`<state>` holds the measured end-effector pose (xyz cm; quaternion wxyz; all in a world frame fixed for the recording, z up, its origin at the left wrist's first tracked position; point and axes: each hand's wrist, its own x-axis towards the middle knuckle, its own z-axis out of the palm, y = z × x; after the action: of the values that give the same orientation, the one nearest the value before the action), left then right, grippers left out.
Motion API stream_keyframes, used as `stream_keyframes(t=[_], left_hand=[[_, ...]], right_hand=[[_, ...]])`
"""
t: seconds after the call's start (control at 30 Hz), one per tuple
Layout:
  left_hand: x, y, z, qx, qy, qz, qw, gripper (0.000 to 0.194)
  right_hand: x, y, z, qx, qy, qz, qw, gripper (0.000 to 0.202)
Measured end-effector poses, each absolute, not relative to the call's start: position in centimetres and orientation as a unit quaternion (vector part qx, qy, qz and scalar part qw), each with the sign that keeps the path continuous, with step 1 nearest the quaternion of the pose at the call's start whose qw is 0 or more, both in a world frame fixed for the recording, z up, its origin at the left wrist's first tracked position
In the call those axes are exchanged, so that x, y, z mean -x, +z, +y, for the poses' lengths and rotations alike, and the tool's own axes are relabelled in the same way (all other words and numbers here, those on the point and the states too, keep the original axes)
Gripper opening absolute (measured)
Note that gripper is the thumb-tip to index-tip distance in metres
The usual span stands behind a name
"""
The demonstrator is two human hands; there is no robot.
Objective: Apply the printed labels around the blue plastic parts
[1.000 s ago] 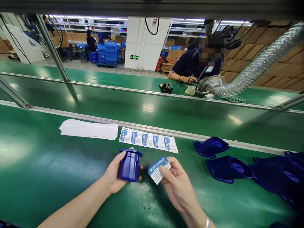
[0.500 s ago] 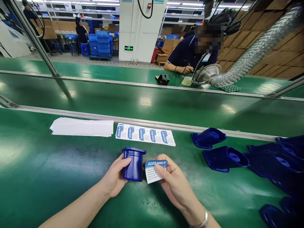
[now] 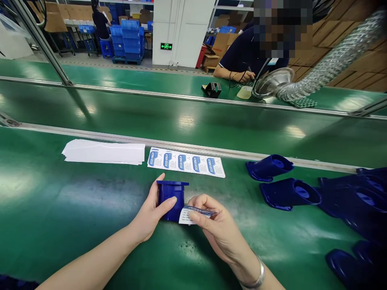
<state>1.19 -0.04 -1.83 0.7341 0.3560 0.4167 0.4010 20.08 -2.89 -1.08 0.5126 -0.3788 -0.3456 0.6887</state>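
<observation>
My left hand (image 3: 151, 215) grips a dark blue plastic housing (image 3: 171, 195) from its left side, thumb across the front and flanged end up. Pinched between thumb and fingers of my right hand (image 3: 213, 225) is a blue-and-white printed label (image 3: 186, 216), bent along its upper part. The label's left edge overlaps the housing's lower right; whether they touch I cannot tell. Beyond the hands lies a sheet of labels (image 3: 186, 162) with several blue-headed stickers on it. To its left is a stack of white paper (image 3: 104, 152).
Several more blue housings (image 3: 290, 193) lie on the green table (image 3: 75, 201) at the right. A metal rail (image 3: 236, 155) runs along the table's far side. Across it, a co-worker's hand (image 3: 246, 76) is beside a flexible metal duct (image 3: 326, 68) and a black fixture (image 3: 212, 90).
The housing has turned in my left hand, showing another side. My right hand has brought the label left against or in front of the housing, and the label now bends. The view has tipped downward.
</observation>
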Motion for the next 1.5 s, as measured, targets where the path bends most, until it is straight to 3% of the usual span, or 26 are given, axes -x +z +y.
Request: stream_keyframes(t=[0.37,0.77,1.5], left_hand=[[-0.9,-2.1,-0.2,-0.443,0.357,0.424,0.705,0.078],[-0.9,-2.3,-0.4,-0.419,0.348,0.421,0.725,0.074],[-0.8,-1.9,-0.4,-0.422,0.334,0.419,0.731,0.077]], right_hand=[[-20.0,-1.6,-3.2,0.416,0.702,-0.330,0.474,0.036],[-19.2,-1.9,-3.3,0.453,0.675,-0.297,0.502,0.043],[-19.2,-1.9,-3.4,0.446,0.675,-0.300,0.505,0.038]])
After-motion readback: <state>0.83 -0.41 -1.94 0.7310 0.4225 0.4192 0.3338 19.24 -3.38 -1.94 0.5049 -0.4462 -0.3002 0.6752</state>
